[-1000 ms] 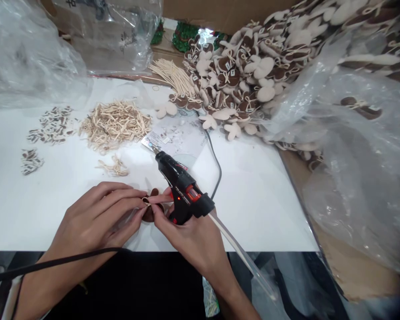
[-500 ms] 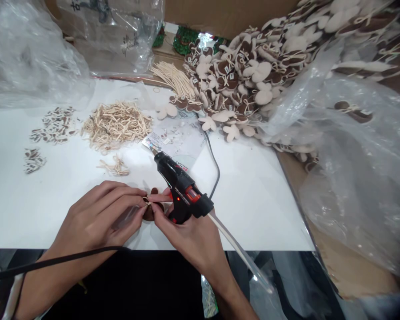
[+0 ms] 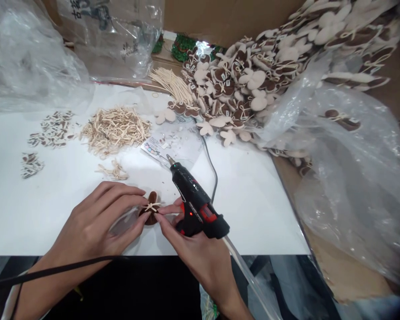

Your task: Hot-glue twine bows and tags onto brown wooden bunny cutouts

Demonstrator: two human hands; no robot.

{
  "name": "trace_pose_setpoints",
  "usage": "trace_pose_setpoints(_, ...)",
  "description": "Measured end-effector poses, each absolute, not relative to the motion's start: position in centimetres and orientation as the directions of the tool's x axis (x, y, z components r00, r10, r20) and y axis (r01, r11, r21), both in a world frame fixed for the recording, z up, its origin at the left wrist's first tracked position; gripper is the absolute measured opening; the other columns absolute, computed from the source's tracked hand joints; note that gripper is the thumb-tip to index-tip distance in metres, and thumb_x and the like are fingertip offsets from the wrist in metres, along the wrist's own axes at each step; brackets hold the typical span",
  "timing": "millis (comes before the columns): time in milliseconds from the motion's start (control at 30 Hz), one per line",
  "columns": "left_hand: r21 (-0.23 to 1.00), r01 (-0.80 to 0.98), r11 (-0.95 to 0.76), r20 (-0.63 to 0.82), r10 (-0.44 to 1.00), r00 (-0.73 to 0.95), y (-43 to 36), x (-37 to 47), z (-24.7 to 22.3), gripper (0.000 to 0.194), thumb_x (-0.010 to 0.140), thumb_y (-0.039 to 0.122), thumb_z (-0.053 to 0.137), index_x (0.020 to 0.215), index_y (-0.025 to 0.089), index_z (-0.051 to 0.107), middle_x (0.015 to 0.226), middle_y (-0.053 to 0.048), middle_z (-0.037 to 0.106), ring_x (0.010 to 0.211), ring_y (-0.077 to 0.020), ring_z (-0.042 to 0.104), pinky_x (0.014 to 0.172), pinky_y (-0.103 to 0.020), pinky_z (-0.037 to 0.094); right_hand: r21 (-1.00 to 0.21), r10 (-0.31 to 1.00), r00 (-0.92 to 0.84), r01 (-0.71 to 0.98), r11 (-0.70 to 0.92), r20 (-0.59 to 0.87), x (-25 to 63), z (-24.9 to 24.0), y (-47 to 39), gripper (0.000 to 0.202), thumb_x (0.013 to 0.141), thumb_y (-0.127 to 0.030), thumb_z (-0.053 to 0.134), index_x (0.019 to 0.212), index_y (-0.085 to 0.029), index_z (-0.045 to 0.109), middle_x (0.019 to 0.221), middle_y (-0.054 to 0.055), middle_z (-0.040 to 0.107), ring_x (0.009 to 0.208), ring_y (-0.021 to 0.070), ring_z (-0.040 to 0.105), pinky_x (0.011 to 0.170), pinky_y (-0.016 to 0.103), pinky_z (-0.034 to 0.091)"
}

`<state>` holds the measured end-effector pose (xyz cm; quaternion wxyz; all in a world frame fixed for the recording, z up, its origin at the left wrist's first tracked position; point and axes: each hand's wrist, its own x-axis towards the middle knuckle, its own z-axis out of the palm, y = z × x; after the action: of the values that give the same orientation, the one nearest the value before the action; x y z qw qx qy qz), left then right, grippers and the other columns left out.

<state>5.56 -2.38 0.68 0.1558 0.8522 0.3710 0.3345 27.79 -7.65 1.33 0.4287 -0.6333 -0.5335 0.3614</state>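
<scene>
A small brown felt bunny-shaped piece (image 3: 150, 217) with a cream string bow (image 3: 151, 206) across its middle is near the table's front edge. My left hand (image 3: 102, 218) pinches its left side between thumb and fingers. In my right hand (image 3: 200, 253) is a black glue gun (image 3: 195, 195), its nozzle pointing up and left, a long clear glue stick (image 3: 250, 275) trailing from its back. The thumb and forefinger of that hand also touch the bunny's right side. Between both hands the bow lies in plain sight.
Ahead are a heap of cream string bows (image 3: 116, 129), a few loose bows (image 3: 115, 170) and small printed tags (image 3: 53, 126). Finished-looking brown and cream felt bunnies (image 3: 233, 84) pile up at the back right beside plastic sheeting (image 3: 350, 178). A black cord (image 3: 215, 169) crosses the table.
The glue gun has shifted right and slightly down with my right hand. My right fingers have drawn back from the bow, which now shows more fully. My left hand stays nearly in place.
</scene>
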Motion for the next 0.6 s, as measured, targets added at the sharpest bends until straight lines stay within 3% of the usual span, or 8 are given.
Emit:
trace_pose_setpoints(200, 0.506, 0.507, -0.698, 0.474, 0.716, 0.513, -2.2, 5.7, 0.4, 0.024, 0.111, 0.011, 0.077, 0.132, 0.021, 0.075, 0.124, -0.007, 0.085, 0.112, -0.0237, 0.079, 0.099, -0.041, 0.066, -0.937, 0.984, 0.177, 0.346, -0.045, 0.018, 27.4, 0.9, -7.4, 0.007, 0.101, -0.032, 0.083, 0.103, -0.029, 0.078, 0.096, 0.001, 0.09, 0.073, 0.0211, 0.085, 0.072, 0.031, 0.072)
trace_pose_setpoints(333, 0.521, 0.499, -0.692, 0.459, 0.721, 0.519, -2.2, 5.6, 0.2, 0.025, 0.112, 0.011, 0.076, 0.135, 0.022, 0.075, 0.126, -0.007, 0.084, 0.114, -0.0231, 0.077, 0.101, -0.04, 0.064, -0.892, 0.989, 0.144, 0.449, -0.047, 0.021, 27.2, 1.3, -7.1, 0.004, 0.1, -0.03, 0.079, 0.102, -0.029, 0.076, 0.093, 0.001, 0.089, 0.064, 0.0195, 0.082, 0.067, 0.031, 0.069)
trace_pose_setpoints(600, 0.525, 0.505, -0.685, 0.437, 0.726, 0.531, -2.2, 5.4, 0.1, 0.021, 0.112, 0.012, 0.075, 0.132, 0.021, 0.077, 0.126, -0.007, 0.083, 0.113, -0.0224, 0.077, 0.102, -0.038, 0.062, -0.82, 0.975, 0.217, 0.565, -0.095, 0.036, 26.3, 1.2, -6.9, 0.005, 0.094, -0.028, 0.075, 0.099, -0.028, 0.073, 0.087, 0.0, 0.086, 0.068, 0.0223, 0.084, 0.07, 0.035, 0.068)
